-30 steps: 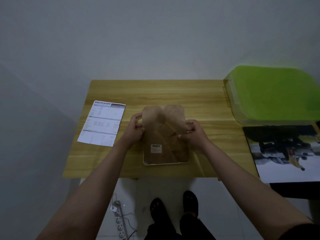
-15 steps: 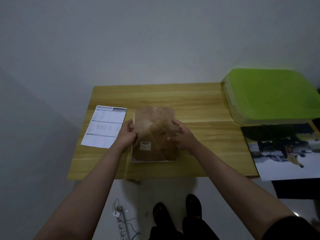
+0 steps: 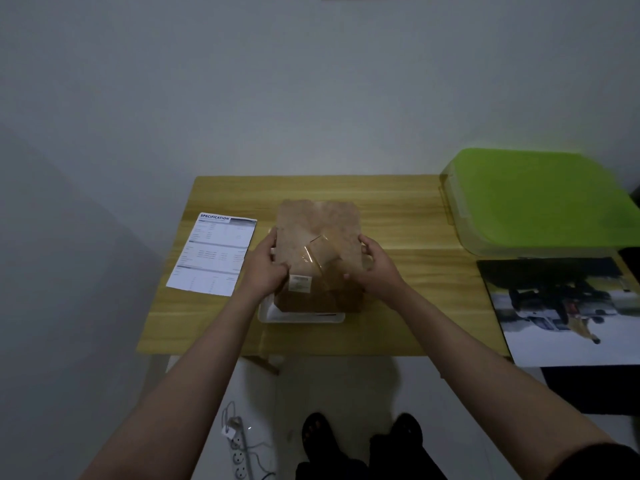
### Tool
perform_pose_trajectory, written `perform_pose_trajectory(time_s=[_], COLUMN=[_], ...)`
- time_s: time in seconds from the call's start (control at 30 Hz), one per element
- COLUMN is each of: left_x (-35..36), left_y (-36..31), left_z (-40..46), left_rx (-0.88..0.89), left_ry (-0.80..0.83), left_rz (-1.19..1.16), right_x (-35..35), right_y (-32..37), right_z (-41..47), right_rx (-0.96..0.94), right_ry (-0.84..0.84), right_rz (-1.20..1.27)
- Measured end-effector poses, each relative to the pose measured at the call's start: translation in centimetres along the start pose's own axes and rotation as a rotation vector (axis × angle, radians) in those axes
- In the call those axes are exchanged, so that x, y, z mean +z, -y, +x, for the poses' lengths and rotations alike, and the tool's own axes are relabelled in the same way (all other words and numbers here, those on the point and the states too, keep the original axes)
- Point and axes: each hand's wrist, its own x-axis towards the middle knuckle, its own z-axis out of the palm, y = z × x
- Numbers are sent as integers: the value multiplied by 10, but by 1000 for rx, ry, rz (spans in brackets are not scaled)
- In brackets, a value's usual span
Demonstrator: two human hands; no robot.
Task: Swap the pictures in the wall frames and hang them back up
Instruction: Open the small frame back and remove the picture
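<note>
Paper first, over on the left: a printed specification sheet [image 3: 213,253] lies flat near the left edge of the wooden table [image 3: 398,327], set apart from the work, I would guess so that it stays uncreased while the frame is open. Just beside it the left hand [image 3: 265,268] wraps the left edge of a brown backing board [image 3: 317,252], thumb on top and fingers curled round the rim, grasping it. The board has a folded easel flap and a small label on it, and it sits raised and a little askew over a white frame [image 3: 301,315] lying face down on the table, only the frame's near edge showing under it. Holding it by both edges looks like the way to keep it level over the opening. The right hand [image 3: 375,268] grips the opposite edge, fingers bent against the board's side, thumb along the top. Whether the board is being seated or lifted out I cannot tell. Further right, a green-lidded plastic box [image 3: 540,202] stands at the table's far corner, out of reach of the elbows. Nearest the right edge lies a loose photo print [image 3: 568,310], face up, well apart from the frame, probably waiting as one of the pictures to swap. Nothing is hung back up yet.
</note>
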Motion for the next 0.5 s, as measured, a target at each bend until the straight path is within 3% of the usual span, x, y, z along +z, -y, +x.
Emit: perform_pose_trajectory(time_s=[0.33,0.5], left_x=[96,144], left_y=[-47,-59], left_z=[-27,-38], left_rx=[113,63], left_ry=[106,125], left_rz=[113,176], right_x=[-105,-145], right_y=[-40,-68], right_z=[-19,-25], right_rx=[59,57], right_ry=[-49,-8], right_rz=[-373,-506])
